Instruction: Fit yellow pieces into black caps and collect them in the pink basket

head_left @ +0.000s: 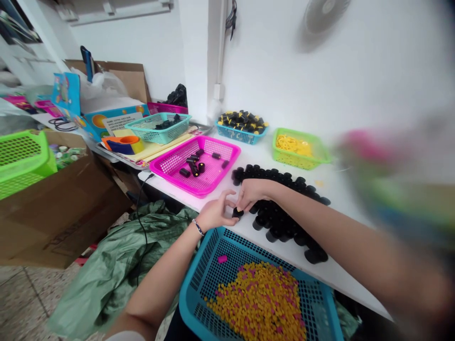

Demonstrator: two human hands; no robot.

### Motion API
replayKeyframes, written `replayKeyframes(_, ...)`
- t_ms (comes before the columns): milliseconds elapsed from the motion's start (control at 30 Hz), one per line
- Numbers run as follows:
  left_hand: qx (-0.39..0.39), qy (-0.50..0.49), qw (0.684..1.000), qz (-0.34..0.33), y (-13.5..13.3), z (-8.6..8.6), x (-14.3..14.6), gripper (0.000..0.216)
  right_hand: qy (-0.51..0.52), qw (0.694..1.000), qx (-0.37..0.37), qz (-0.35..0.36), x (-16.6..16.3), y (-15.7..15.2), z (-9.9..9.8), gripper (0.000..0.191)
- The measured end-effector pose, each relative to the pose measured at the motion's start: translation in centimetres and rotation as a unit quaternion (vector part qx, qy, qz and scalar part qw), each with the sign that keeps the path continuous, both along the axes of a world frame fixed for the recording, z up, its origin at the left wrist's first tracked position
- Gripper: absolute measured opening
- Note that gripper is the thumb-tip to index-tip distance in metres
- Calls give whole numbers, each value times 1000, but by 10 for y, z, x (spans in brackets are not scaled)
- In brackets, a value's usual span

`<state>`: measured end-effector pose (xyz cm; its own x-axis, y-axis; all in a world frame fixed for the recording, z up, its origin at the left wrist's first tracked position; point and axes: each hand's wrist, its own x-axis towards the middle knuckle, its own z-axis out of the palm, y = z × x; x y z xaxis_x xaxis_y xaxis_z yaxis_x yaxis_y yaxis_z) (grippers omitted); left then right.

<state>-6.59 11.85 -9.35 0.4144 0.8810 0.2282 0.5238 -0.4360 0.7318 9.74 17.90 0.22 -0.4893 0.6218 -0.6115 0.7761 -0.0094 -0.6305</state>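
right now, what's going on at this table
A person's left hand and right hand meet at a black piece with yellow showing on top, over the table. More black pieces stand beside it. A teal basket of small yellow and pink pieces sits nearest the person; a pink basket holds black cylinders.

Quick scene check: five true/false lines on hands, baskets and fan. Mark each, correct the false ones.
1. The left hand and right hand are at the same black piece. True.
2. The bracelet is on the right wrist. False: it is on the left.
3. The pink tray is bare. False: the pink tray holds black cylinders.
4. Yellow and pink bits lie in the large blue basket. True.
5. The fan lies on the table. False: the fan is up by the wall.
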Motion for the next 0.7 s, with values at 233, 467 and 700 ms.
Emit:
replayKeyframes(233,9,8,1000,1,1,1,-1,75,-11,999,-30,28,-2,13,-5,29)
replayKeyframes(467,72,51,996,16,-3,-1,-3,62,-76,938,335,32,1,-46,45,40)
replayKeyframes(700,129,23,989,-73,-4,-4,-4,28,-13,977,211,21,53,-186,-17,24)
